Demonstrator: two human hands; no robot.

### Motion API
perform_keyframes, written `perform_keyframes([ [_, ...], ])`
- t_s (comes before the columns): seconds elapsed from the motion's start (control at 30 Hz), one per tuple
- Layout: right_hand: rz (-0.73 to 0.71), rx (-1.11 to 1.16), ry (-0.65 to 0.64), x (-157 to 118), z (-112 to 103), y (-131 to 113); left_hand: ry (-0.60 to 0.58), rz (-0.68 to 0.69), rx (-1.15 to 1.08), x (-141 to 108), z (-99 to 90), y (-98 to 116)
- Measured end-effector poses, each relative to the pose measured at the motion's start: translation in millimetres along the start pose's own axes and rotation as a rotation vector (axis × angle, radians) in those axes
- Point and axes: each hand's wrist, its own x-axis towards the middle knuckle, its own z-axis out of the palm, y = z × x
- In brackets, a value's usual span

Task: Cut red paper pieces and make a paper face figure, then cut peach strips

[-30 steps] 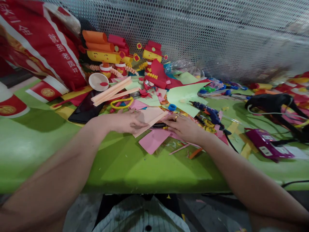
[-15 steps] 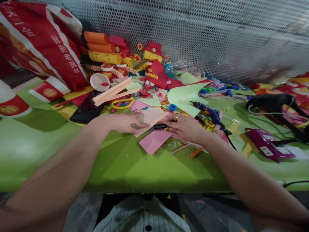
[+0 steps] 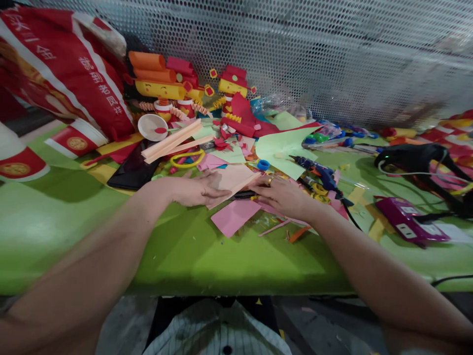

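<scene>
A peach paper sheet [image 3: 236,178] lies on the pile of scraps, its near edge folded up in a narrow strip. My left hand [image 3: 195,190] is on the sheet's left part, fingers apart and pressing it flat. My right hand [image 3: 279,194], with a ring, rests at the right end of the folded edge, its fingers together on the paper. Below the hands is a pink paper piece [image 3: 235,218]. Something dark, partly hidden, lies between the sheet and that piece. Folded peach strips [image 3: 172,141] lie behind my left hand.
Behind stand paper figures [image 3: 158,88] and a red bag [image 3: 92,74]. Paper cups [image 3: 77,139] and a black phone [image 3: 131,170] are at left. A glue gun [image 3: 316,170], yellow-handled scissors [image 3: 320,192] and a purple power strip [image 3: 410,220] are at right.
The folded edge of the peach sheet has shifted slightly right. My left hand has slid a little to the right along it; my right hand has barely moved.
</scene>
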Motion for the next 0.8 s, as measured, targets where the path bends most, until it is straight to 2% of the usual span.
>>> perform_keyframes([
  [0.23, 0.121, -0.037, 0.030, -3, 3, 17, 0.111, -0.088, -0.019, 13, 9.8, 13],
  [0.4, 0.103, -0.018, 0.056, 0, 6, 19, 0.143, -0.124, -0.013, 17, 10.2, 18],
  [0.8, 0.013, 0.052, 0.109, 2, 7, 21, 0.052, -0.093, -0.037, 12, 5.2, 19],
])
